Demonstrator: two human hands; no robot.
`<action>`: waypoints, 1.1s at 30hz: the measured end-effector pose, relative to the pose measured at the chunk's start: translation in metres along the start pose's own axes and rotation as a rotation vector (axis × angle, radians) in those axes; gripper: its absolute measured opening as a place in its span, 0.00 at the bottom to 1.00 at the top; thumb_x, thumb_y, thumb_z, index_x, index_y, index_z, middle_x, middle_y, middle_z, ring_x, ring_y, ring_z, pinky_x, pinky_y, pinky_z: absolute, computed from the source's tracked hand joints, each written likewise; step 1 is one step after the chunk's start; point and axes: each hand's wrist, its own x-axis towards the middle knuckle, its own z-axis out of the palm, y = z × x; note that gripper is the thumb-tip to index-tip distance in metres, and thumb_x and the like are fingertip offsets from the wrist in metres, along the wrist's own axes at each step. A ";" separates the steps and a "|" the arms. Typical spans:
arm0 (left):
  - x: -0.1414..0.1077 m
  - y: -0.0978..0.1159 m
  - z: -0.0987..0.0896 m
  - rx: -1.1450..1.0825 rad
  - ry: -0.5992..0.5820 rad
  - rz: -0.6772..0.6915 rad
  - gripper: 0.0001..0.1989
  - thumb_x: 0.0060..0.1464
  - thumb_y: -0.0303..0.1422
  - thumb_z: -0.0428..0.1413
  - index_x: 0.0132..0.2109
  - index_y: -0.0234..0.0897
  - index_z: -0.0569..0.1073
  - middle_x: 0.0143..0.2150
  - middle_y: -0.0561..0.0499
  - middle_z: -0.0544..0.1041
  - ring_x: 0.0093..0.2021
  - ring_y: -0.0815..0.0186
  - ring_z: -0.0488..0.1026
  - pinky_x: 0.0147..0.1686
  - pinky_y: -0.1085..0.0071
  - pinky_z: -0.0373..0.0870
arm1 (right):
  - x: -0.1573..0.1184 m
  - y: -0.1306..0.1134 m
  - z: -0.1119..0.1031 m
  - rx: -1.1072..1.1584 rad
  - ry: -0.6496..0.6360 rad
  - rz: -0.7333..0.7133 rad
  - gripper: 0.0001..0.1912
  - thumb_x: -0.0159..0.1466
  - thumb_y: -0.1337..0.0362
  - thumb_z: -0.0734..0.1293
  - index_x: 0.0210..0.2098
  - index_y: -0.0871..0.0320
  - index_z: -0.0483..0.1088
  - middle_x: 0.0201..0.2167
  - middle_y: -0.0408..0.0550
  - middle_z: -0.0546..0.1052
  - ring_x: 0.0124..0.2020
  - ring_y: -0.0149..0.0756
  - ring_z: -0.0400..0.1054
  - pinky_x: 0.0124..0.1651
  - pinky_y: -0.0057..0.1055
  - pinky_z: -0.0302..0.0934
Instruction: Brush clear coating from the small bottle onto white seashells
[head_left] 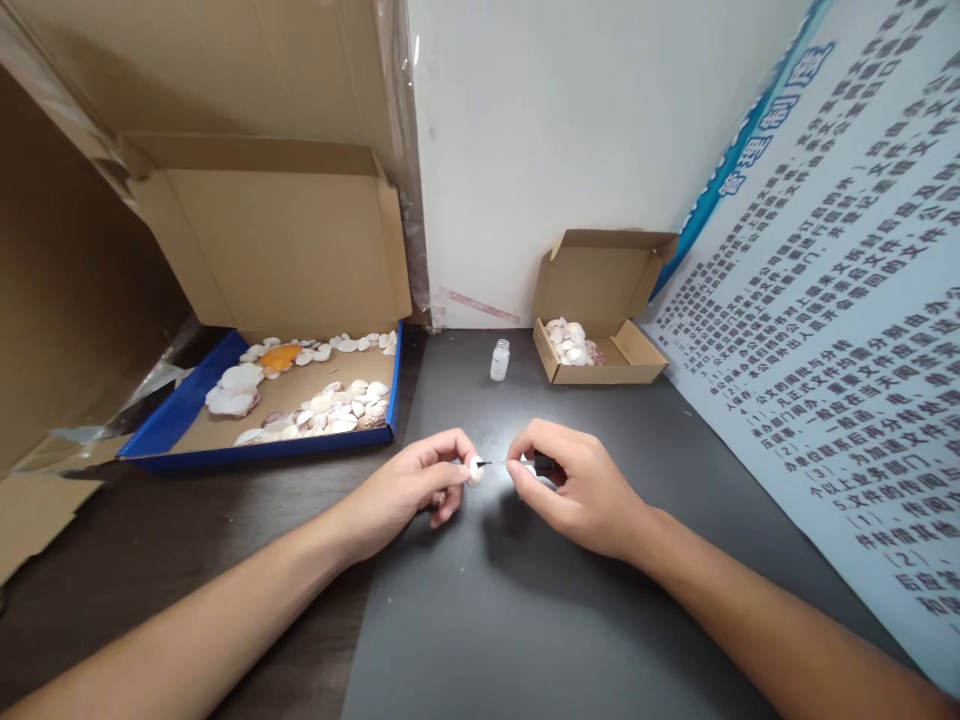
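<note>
My left hand (429,478) pinches a small white shell (476,470) between thumb and index finger, just left of the middle of the view. Facing it, my right hand (574,485) is closed on a thin applicator brush (486,463) with a dark cap (545,465). The brush's dark tip points left and meets the face of the shell. Something white also shows under my right fingers, too covered to name. Beyond both hands stands a small uncapped glass bottle (499,361) with a pale label.
At the left, an open blue-edged cardboard box (277,458) holds many shells (337,408), including an orange one (280,358). A smaller open box (607,376) with white shells (570,342) stands at the back right. A white wall and a printed poster (847,300) border the dark table.
</note>
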 end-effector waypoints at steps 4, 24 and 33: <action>0.000 0.000 0.000 0.003 -0.005 0.003 0.06 0.56 0.34 0.56 0.35 0.37 0.67 0.23 0.58 0.62 0.22 0.74 0.59 0.23 0.78 0.56 | 0.001 0.000 0.000 -0.009 0.030 0.020 0.05 0.62 0.70 0.64 0.30 0.58 0.67 0.25 0.40 0.68 0.24 0.27 0.58 0.27 0.25 0.53; 0.000 -0.006 -0.003 0.032 -0.035 0.015 0.08 0.59 0.36 0.56 0.36 0.38 0.66 0.20 0.59 0.60 0.22 0.73 0.54 0.24 0.76 0.54 | 0.000 -0.001 0.000 0.009 0.012 0.017 0.05 0.62 0.70 0.64 0.30 0.58 0.67 0.25 0.40 0.69 0.24 0.27 0.59 0.27 0.25 0.53; 0.000 -0.003 -0.001 0.059 -0.037 0.024 0.08 0.59 0.37 0.56 0.35 0.38 0.66 0.20 0.59 0.60 0.22 0.73 0.54 0.24 0.76 0.55 | 0.001 -0.001 0.000 0.002 0.013 0.026 0.05 0.62 0.70 0.64 0.29 0.58 0.67 0.24 0.40 0.69 0.24 0.27 0.59 0.26 0.25 0.53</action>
